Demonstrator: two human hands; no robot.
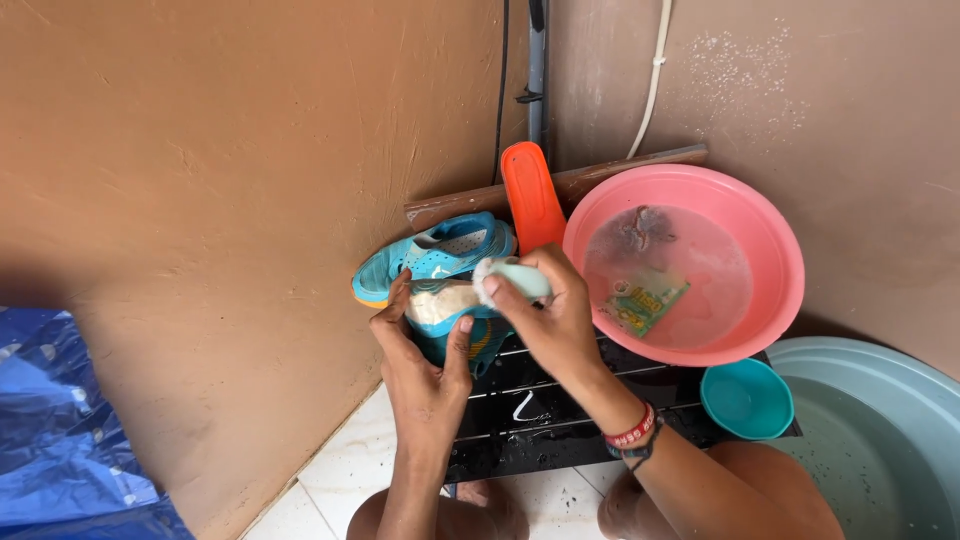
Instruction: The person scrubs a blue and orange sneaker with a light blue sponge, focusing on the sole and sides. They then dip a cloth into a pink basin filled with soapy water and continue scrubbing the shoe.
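My left hand point(425, 355) grips a teal sports shoe point(470, 335) from below, sole side turned up and covered in white soap foam. My right hand point(555, 310) is closed around a pale green scrub brush point(512, 279) pressed against the foamy sole. A second teal shoe point(432, 255) with an orange-edged sole leans against the brown wall just behind. Red and dark bead bracelets sit on my right wrist point(632, 437).
A pink basin point(770, 225) of soapy water holds a green sachet point(645, 300) and a grey rag. An orange sandal point(530, 195) stands against a wooden plank. A small teal bowl point(747, 398), a large grey tub point(880, 440), a black grate point(530, 415) and blue plastic point(60, 430) surround me.
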